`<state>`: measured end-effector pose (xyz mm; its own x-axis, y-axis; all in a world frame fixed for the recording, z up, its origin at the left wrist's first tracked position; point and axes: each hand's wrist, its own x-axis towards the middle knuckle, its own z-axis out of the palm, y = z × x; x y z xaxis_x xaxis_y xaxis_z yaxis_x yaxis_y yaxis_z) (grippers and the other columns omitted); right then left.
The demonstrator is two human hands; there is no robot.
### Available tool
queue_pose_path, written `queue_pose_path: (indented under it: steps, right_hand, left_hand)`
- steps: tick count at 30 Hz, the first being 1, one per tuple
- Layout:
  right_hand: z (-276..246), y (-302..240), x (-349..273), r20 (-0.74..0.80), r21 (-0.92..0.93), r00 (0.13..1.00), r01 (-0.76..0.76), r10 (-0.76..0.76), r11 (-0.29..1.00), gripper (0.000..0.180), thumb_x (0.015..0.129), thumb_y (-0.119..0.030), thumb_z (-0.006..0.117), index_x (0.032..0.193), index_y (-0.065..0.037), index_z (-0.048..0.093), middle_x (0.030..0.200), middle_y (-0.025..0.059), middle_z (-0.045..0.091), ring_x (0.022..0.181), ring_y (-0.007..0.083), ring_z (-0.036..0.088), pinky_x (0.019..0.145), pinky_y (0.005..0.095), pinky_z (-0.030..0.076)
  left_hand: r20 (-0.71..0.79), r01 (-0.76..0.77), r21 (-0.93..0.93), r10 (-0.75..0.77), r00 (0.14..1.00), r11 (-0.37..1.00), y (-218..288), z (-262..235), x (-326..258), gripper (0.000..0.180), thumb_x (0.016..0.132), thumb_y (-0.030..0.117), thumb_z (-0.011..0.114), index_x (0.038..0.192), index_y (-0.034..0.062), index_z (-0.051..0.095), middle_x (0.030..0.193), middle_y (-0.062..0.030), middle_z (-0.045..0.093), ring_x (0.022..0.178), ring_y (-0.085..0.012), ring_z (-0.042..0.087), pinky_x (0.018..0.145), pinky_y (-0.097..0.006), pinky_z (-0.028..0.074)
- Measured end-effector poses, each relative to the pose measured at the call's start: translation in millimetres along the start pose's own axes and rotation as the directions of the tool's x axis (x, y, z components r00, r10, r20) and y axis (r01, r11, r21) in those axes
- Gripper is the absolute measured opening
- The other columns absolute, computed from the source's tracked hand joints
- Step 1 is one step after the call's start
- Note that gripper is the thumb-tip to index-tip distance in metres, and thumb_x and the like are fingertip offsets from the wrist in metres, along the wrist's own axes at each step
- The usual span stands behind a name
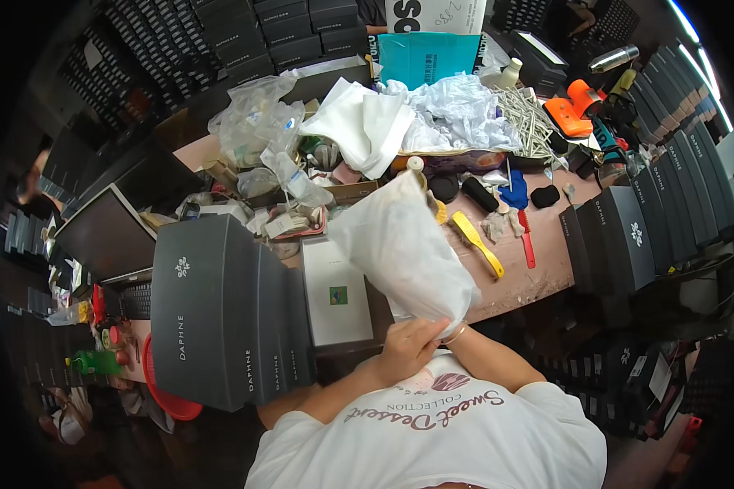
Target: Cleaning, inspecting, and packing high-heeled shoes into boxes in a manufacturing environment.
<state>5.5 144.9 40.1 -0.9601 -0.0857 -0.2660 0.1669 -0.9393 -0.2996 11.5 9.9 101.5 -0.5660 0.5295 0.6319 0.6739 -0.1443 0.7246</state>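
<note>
A white cloudy plastic bag (407, 244) is held up in front of my chest, tilted, with something bulky filling it; the contents are too blurred to name. My left hand (413, 349) is closed on the bag's lower edge, close to my right wrist. A thin bracelet (456, 332) circles that wrist. My right hand is hidden inside or behind the bag, so its fingers do not show. Beneath and to the left of the bag lies a white box panel (334, 287) with a small green square on it.
Stacked dark grey shoeboxes (200, 310) stand at left, with more boxes (615, 236) at right. On the pink tabletop (538, 281) lie a yellow brush (477, 244) and a red brush (527, 240). Crumpled paper (460, 106) and plastic bags (257, 122) pile up behind.
</note>
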Motion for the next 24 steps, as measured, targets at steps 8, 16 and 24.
queue_pose_path:
  steps: [8,16,24]
  right_hand:
    - [-2.2,30.2,3.3,0.006,-0.62,0.976,0.173,-0.216,0.766,0.047,0.089,-0.013,0.053,0.134,-0.002,0.044,0.13,0.0109,0.051,0.114,0.0177,0.053,0.095,0.032,0.044]
    - [-24.5,-11.9,-63.2,0.068,-0.991,0.929,0.02,0.365,0.134,0.05,0.088,-0.011,0.053,0.136,-0.001,0.042,0.133,0.0112,0.05,0.116,0.0173,0.052,0.098,0.0306,0.042]
    - [-58.1,-63.6,-26.9,0.034,-0.355,0.999,0.022,-0.01,0.935,0.058,0.092,-0.034,0.056,0.138,-0.004,0.037,0.133,0.0106,0.05,0.115,0.0226,0.054,0.101,0.0399,0.043]
  left_hand:
    - [-0.031,0.383,-0.903,-0.92,0.391,0.194,-34.4,-35.7,-25.8,0.066,0.077,0.026,0.077,0.129,0.0008,0.045,0.125,-0.0115,0.053,0.11,-0.0249,0.053,0.095,-0.037,0.042]
    - [-0.098,0.705,-0.526,-0.857,0.506,0.476,-78.8,-90.5,-37.2,0.057,0.081,0.0,0.062,0.134,0.0039,0.04,0.119,-0.0086,0.056,0.105,-0.0203,0.056,0.092,-0.034,0.047]
    - [0.188,0.669,-0.411,-0.661,0.726,0.619,-111.3,15.9,66.0,0.08,0.074,-0.01,0.06,0.145,0.0087,0.028,0.117,-0.0145,0.056,0.107,-0.0221,0.054,0.096,-0.027,0.04]
